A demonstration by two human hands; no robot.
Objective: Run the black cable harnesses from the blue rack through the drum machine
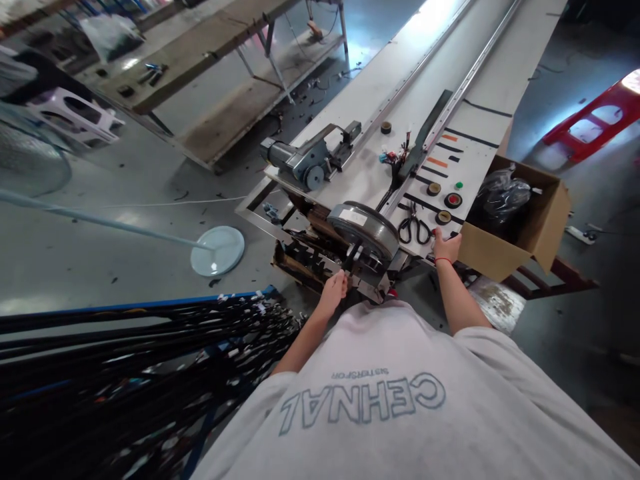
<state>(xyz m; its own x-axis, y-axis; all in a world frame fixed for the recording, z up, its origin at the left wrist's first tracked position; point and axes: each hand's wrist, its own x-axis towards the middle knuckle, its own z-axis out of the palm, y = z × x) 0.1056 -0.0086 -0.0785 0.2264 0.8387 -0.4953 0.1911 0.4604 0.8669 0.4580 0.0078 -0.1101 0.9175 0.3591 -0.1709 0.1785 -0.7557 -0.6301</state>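
My left hand (334, 291) is closed around the end of a black cable bundle (353, 256), just in front of a round grey wheel-shaped machine part (364, 228). At the near right corner of the white table, my right hand (447, 247) has curled fingers, with a bit of red showing by them; what they hold, if anything, I cannot make out. Black-handled scissors (415, 225) lie just left of that hand. Close by are several tape rolls (443, 217). Behind the wheel, a black wire harness (397, 175) with coloured ends lies along the metal rail (430, 143).
A motor unit (300, 160) sits on the table's left edge. Tape strips (437, 162) stick to the white tabletop (493, 100). To the right stands a cardboard box (500, 252) with a plastic bag, beyond it a red stool (595, 120). Black cables (150, 360) hang at left.
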